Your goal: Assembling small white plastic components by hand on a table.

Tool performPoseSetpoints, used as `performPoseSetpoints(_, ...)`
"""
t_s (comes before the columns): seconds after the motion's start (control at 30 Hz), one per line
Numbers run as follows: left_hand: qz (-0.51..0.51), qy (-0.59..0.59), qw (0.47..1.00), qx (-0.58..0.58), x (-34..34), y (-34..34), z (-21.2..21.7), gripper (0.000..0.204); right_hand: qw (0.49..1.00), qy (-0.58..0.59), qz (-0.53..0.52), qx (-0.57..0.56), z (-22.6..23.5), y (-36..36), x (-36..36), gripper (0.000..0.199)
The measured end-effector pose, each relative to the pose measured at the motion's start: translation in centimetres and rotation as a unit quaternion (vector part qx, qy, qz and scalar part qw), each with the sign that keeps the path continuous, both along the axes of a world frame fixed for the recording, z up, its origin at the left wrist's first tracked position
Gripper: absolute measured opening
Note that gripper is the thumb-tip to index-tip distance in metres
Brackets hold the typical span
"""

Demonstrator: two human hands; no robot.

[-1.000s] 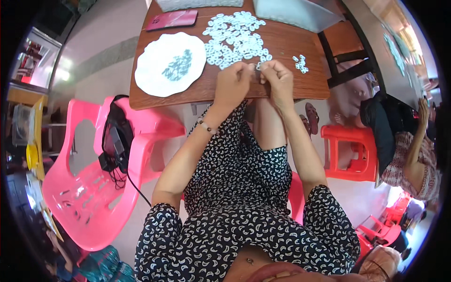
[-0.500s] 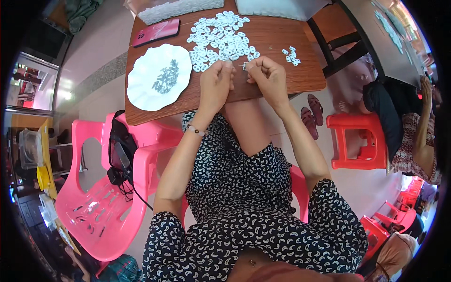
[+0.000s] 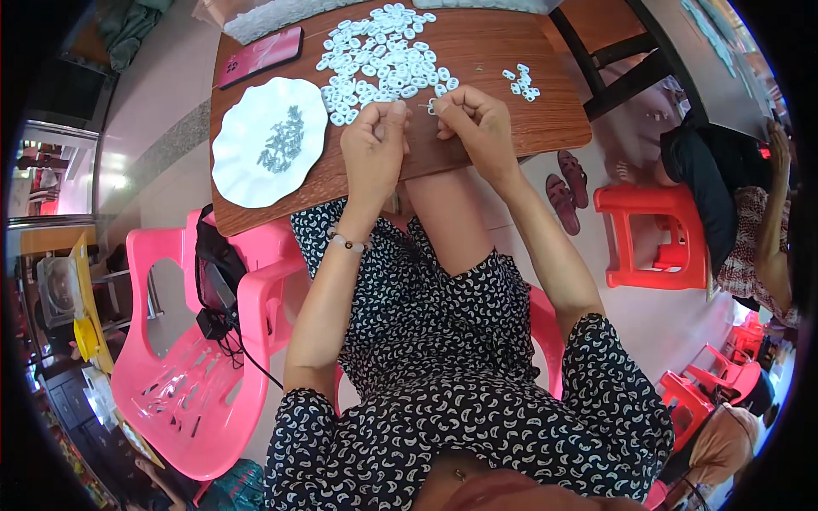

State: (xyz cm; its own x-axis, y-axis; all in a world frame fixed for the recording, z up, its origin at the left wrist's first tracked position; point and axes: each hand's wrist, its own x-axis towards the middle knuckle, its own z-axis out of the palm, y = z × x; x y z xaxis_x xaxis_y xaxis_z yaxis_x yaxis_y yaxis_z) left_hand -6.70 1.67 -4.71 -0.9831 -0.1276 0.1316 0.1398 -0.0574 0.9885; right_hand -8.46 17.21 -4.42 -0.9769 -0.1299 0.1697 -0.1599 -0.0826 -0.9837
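My left hand [image 3: 373, 146] is closed in a pinch over the table's near edge; its fingers hide whatever they may hold. Opposite it, my right hand [image 3: 479, 129] pinches a small white plastic link [image 3: 432, 106], from which a thin metal bit sticks out toward the left hand. A gap separates the two hands. Just beyond them spreads a heap of white oval links [image 3: 388, 64] with holes. To the left, a white wavy-rimmed plate [image 3: 234, 153] bears many tiny grey metal pieces [image 3: 281, 140]. Several white links [image 3: 521, 83] lie in a small group at the right.
The brown wooden table [image 3: 477, 51] also bears a pink phone [image 3: 261, 58] at its far left, and pale containers [image 3: 290, 17] along the back. Left of me stands a pink chair [image 3: 187, 383] with a black bag [image 3: 217, 272]; a red stool [image 3: 652, 234] and another person are at the right.
The view has shifted slightly, so the table and plate appear farther left. Both hands keep their pinched poses, with a slightly wider gap between them.
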Motion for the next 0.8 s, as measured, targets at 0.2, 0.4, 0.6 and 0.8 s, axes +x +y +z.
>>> performPoseSetpoints(0.2, 0.087, 0.135, 0.937, -0.31, 1.2, -1.0, 3.6, 0.018, 0.998, 0.0, -0.042, -0.036, -0.2, 0.2, -0.1, 0.017)
performPoseSetpoints(0.4, 0.18, 0.044, 0.81, -0.557, -0.9, -11.5, 4.8, 0.015, 0.999, -0.004, -0.029, -0.035, 0.1, 0.1, -0.1, 0.013)
performPoseSetpoints(0.6, 0.159, 0.114, 0.81, -0.553, -0.5, -10.2, 4.3, 0.016, 0.999, 0.003, -0.029, -0.03, -0.4, 0.3, -0.2, 0.013)
performPoseSetpoints(0.8, 0.019, 0.157, 0.827, -0.54, 0.1, -3.3, 4.0, 0.02, 0.999, 0.02, -0.032, -0.005, -0.6, 0.2, 0.0, 0.017)
